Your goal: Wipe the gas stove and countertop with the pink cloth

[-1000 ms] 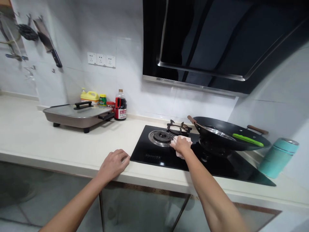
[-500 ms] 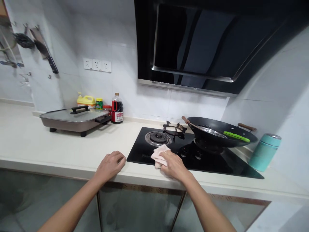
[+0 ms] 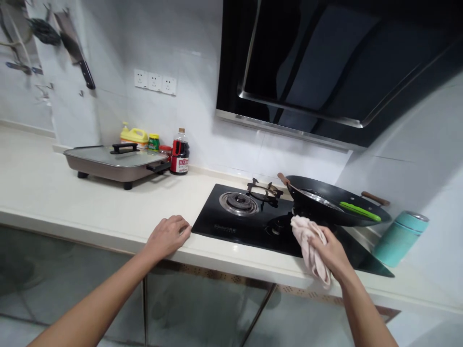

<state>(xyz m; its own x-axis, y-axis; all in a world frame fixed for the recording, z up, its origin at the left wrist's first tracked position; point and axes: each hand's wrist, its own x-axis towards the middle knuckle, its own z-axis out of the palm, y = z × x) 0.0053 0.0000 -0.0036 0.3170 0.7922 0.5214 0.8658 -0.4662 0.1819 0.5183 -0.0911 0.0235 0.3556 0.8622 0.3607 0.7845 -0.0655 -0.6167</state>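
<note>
Loosely curled, my left hand [image 3: 169, 236] rests on the pale countertop by the left front corner of the black gas hob [image 3: 220, 229]; nothing shows in it. My right hand [image 3: 331, 250] grips a crumpled pale pink cloth [image 3: 307, 241], which hangs down over the hob's front edge. The cloth's upper end is near the control knobs [image 3: 275, 227], hiding part of that area. Behind the cloth sits a black wok [image 3: 325, 214] with wooden handles; a shiny metal piece and a bright green-handled utensil [image 3: 360, 211] lie in it.
A teal flask [image 3: 401, 238] stands right of the hob. A loose pan support [image 3: 265, 192] lies behind the left burner [image 3: 238, 203]. On the left stand a lidded electric pan [image 3: 108, 166] and a sauce bottle [image 3: 180, 154]. The range hood [image 3: 296, 62] overhangs the hob.
My right hand has moved right along the hob's front with the cloth, which now hangs longer and looser. My left hand stays by the hob's corner. The view has tilted slightly.
</note>
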